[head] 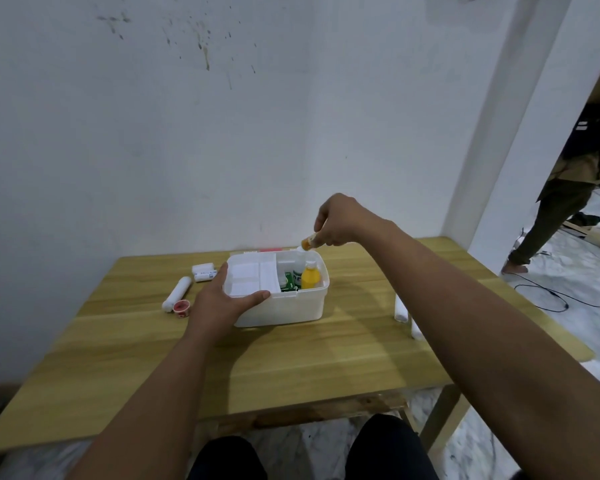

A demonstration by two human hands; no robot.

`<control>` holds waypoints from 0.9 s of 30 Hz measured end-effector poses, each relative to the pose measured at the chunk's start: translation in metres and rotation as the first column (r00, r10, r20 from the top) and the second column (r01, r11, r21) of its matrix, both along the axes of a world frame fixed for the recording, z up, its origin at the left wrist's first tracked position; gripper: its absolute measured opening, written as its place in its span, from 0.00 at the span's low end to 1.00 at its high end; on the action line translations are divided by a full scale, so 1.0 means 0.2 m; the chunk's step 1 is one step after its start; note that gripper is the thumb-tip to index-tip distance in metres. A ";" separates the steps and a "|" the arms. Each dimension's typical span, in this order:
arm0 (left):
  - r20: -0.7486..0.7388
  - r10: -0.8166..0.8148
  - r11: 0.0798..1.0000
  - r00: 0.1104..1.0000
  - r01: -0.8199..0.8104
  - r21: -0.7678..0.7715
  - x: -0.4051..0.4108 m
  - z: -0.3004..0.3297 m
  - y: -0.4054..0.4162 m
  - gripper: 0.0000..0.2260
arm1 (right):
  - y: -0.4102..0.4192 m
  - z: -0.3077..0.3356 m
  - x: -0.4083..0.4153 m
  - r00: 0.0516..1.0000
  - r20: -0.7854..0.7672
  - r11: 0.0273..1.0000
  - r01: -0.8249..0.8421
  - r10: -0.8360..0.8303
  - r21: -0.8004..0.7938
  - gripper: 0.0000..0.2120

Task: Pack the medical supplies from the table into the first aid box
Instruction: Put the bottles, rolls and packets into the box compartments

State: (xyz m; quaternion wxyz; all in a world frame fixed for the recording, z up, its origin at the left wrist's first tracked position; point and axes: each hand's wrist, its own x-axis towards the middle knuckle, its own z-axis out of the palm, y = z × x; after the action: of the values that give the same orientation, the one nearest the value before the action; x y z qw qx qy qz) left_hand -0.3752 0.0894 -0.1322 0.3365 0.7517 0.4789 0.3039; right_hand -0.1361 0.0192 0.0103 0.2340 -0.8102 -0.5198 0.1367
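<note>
The white first aid box [291,306] stands open in the middle of the wooden table [291,362]. Its right half holds a yellow bottle [309,276], a white bottle [298,268] and a green packet [288,286]; a white divided tray [253,276] covers its left half. My left hand [222,299] grips the box's near left corner. Above the box's far right corner, my right hand [343,221] holds a small orange-capped vial [308,242], tilted cap down. Left of the box lie a white bandage roll [176,294], a small red cup [182,308] and two small white rolls [204,272].
Two more white rolls [401,308] lie on the table to the right of the box, partly behind my right forearm. A white wall runs along the table's far edge. At the far right a person [561,188] stands in a doorway, with cables on the floor.
</note>
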 end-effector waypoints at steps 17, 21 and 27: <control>0.062 -0.002 1.000 0.998 0.003 -0.027 0.00 0.00 0.00 0.49 | 0.16 -0.35 -0.33 0.890 0.404 0.940 -0.072 0.211 -0.332 0.07; 0.090 -0.006 1.000 0.996 0.008 -0.024 0.00 0.01 0.00 0.47 | 0.19 -0.39 -0.32 0.894 0.411 0.936 -0.025 0.178 -0.351 0.09; 0.065 -0.003 1.000 0.998 0.004 -0.017 0.00 0.01 -0.01 0.48 | 0.20 -0.38 -0.32 0.895 0.408 0.924 -0.012 0.180 -0.381 0.09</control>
State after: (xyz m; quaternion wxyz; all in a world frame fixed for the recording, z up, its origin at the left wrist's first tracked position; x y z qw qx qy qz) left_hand -0.3743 0.0880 -0.1303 0.3588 0.7394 0.4691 0.3232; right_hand -0.2000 0.0582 -0.0656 -0.0517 -0.8223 -0.5636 0.0591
